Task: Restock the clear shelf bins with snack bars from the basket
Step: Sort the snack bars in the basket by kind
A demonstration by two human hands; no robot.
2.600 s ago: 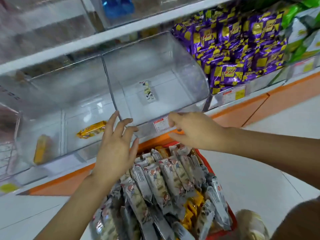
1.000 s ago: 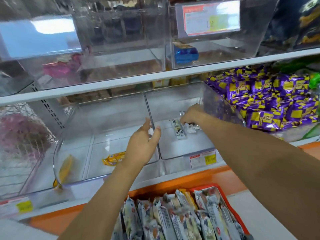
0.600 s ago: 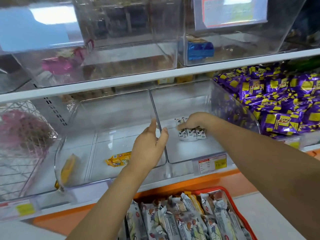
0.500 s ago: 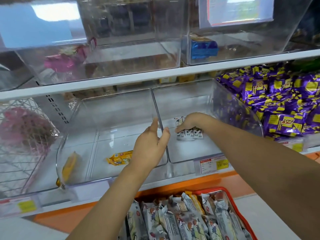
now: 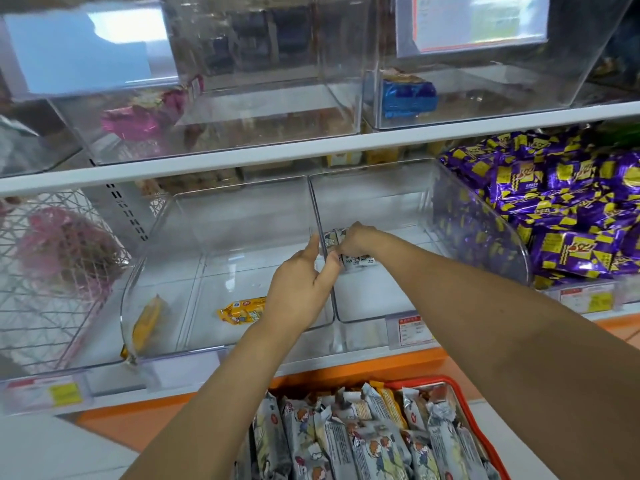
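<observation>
A red basket (image 5: 486, 424) at the bottom holds several grey-wrapped snack bars (image 5: 346, 441). Above it, two clear bins sit side by side on the middle shelf. My right hand (image 5: 355, 239) reaches into the right clear bin (image 5: 381, 296), its fingers curled over a few grey snack bars (image 5: 360, 260) that lie on the bin's floor near the left wall. My left hand (image 5: 299, 289) pinches the bin wall (image 5: 317, 209) that divides the two bins, with fingers on the left side and thumb on the right.
The left clear bin (image 5: 166, 351) holds two yellow packets (image 5: 242, 310). Purple-and-yellow packets (image 5: 571, 209) fill the bin at right. Upper-shelf bins hold a blue packet (image 5: 407, 95) and pink packets (image 5: 138, 116). A wire basket (image 5: 45, 299) stands at left. Price tags (image 5: 412, 329) line the shelf edge.
My right hand went from the bin's front edge into the right bin with bars, then drew them left toward the dividing wall. My left hand stays on that wall.
</observation>
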